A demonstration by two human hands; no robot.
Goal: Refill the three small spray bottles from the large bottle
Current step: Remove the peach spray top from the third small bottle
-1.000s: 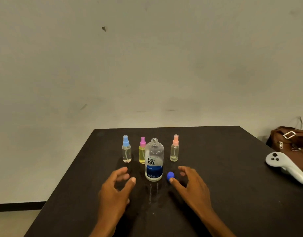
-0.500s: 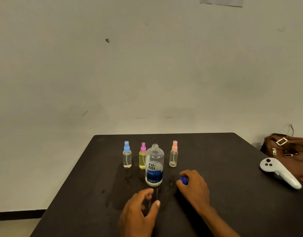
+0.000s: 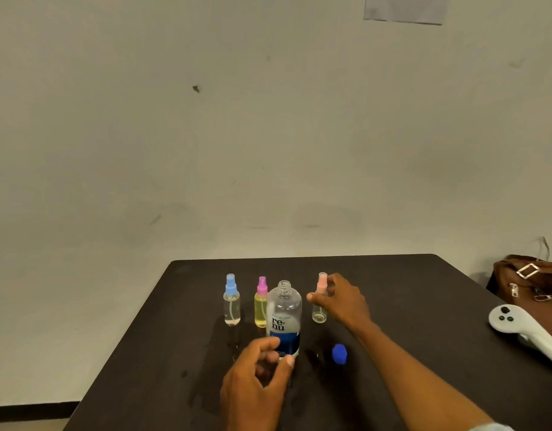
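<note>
The large clear bottle (image 3: 284, 318) with a blue label stands uncapped mid-table. Its blue cap (image 3: 339, 353) lies on the table to its right. Behind it stand three small spray bottles: a blue-topped one (image 3: 231, 301), a pink-topped one with yellow liquid (image 3: 261, 304) and a peach-topped one (image 3: 320, 312). My left hand (image 3: 256, 381) hovers at the large bottle's base, fingers loosely curved, thumb tip by the label. My right hand (image 3: 343, 301) arches round the peach-topped bottle's neck, thumb in front, fingers behind, not clasped.
The dark table (image 3: 424, 306) shows wet patches in front of the bottles. A white controller (image 3: 523, 331) lies at the right edge, with a brown bag (image 3: 529, 284) behind it. A pale wall stands behind the table.
My right hand left the blue cap on the table and moved up to the peach-topped bottle. My left hand moved forward to the large bottle's base.
</note>
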